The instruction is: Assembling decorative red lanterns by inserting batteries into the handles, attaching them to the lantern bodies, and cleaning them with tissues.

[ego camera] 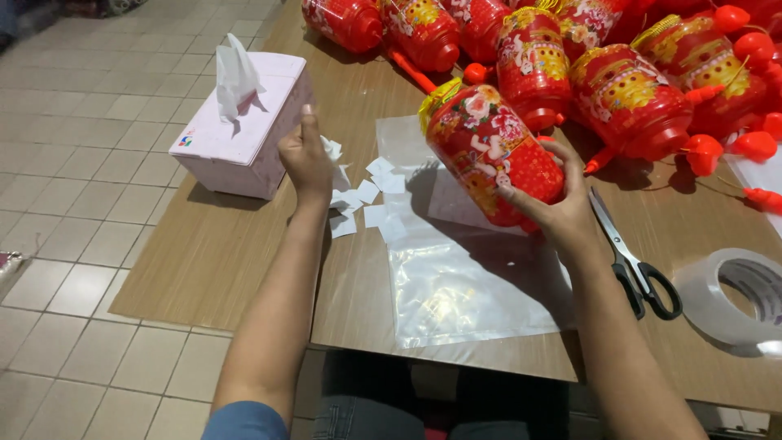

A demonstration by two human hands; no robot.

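**Red lantern held over a clear plastic sheet**

Red and gold plastic covers the lantern (493, 155) that the right hand (554, 213) holds tilted above the wooden counter (236, 244). The right hand's fingers (570, 163) wrap around the lantern's lower end from below and behind, closed on it firmly. The lantern's yellow-fringed top points up and to the left, and its body hangs over a clear plastic sheet (464, 285) that lies flat on the counter.

The left hand (305, 159) reaches toward a scatter of small white paper squares (362, 200) lying at the sheet's left edge. Its fingers are curled inward, and a white piece shows just beside them, though the back of the hand hides whether they pinch it; it may only be touching the nearest square.

Just left of that hand stands a pale pink tissue box (244, 134) with a white tissue (235, 77) sticking up from its slot.

To the right of the held lantern, black-handled scissors (635, 261) lie on the counter, blades pointing away from the person. Near them, at the right edge, rests a roll of clear tape (729, 297). Along the far side of the counter, more red lanterns (635, 98) lie crowded together on their sides, touching one another.
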